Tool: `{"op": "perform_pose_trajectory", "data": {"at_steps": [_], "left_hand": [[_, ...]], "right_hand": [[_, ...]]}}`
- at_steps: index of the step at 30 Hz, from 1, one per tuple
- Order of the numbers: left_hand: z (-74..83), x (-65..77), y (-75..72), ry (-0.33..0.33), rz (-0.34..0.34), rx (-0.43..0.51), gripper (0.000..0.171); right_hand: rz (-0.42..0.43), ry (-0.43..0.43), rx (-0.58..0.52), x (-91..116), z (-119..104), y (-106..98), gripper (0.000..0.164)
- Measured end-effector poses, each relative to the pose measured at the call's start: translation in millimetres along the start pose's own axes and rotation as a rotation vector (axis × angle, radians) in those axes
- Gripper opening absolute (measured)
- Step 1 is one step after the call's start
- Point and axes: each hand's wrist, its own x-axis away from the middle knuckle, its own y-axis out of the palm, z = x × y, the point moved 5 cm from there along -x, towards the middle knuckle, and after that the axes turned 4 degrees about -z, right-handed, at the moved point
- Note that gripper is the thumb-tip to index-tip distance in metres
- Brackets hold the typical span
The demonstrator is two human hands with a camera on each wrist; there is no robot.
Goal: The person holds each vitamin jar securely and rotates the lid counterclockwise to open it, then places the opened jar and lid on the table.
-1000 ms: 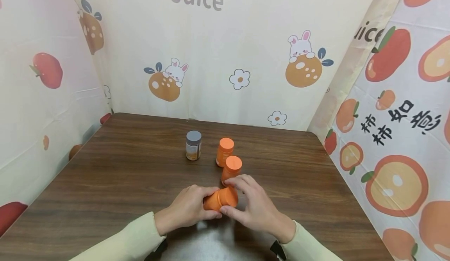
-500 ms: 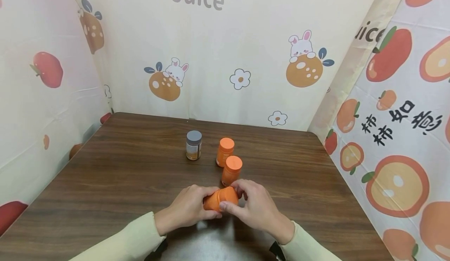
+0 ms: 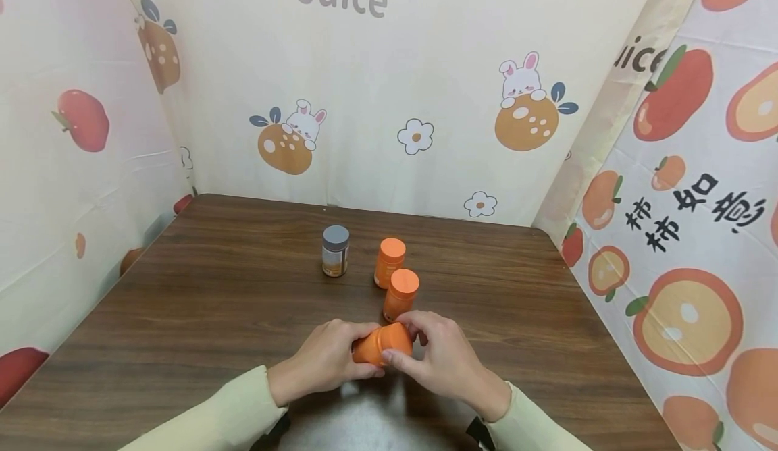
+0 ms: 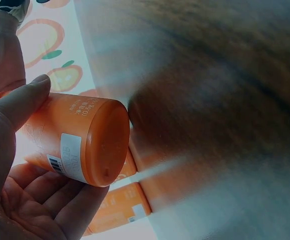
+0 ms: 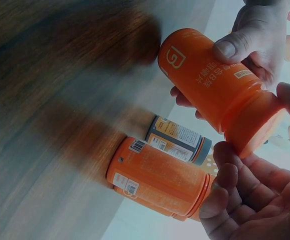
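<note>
Tilted on its side above the near part of the table is an orange supplement bottle (image 3: 367, 348), its lid (image 3: 398, 338) pointing right. My left hand (image 3: 325, 356) grips the bottle's body, thumb on one side and fingers on the other. With thumb and fingertips, my right hand (image 3: 446, 356) pinches the edge of the ridged-off orange lid, which sits on the bottle's neck in the right wrist view. White lettering and a barcode label (image 4: 72, 155) show on the body in the left wrist view.
Just beyond my hands stand two upright orange bottles, a nearer one (image 3: 401, 296) and a farther one (image 3: 389, 262). Left of them is a clear bottle with a grey lid (image 3: 335, 252). Printed curtains (image 3: 377, 86) border the brown wooden table (image 3: 243, 269).
My right hand's fingers have drawn in and shifted around the lid since one second ago. The left hand and the bottle stay in place, as do the standing bottles.
</note>
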Motion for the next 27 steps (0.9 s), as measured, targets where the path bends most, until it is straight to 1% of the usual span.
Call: {"op": "perform_pose_trajectory", "data": {"at_steps": [5, 10, 20, 27], "left_hand": [[-0.3, -0.3, -0.2, -0.001, 0.000, -0.012, 0.038], [-0.5, -0.3, -0.2, -0.004, -0.003, -0.017, 0.039], [0.8, 0.1, -1.6, -0.001, -0.009, -0.007, 0.041], [1.5, 0.8, -2.6, 0.002, 0.000, 0.003, 0.040]], "right_hand": [[-0.006, -0.030, -0.002, 1, -1, -1, 0.050], [-0.015, -0.047, -0.004, 2, -3, -3, 0.049], [0.003, -0.082, -0.015, 2, -4, -6, 0.049], [0.040, -0.115, -0.007, 2, -4, -12, 0.049]]}}
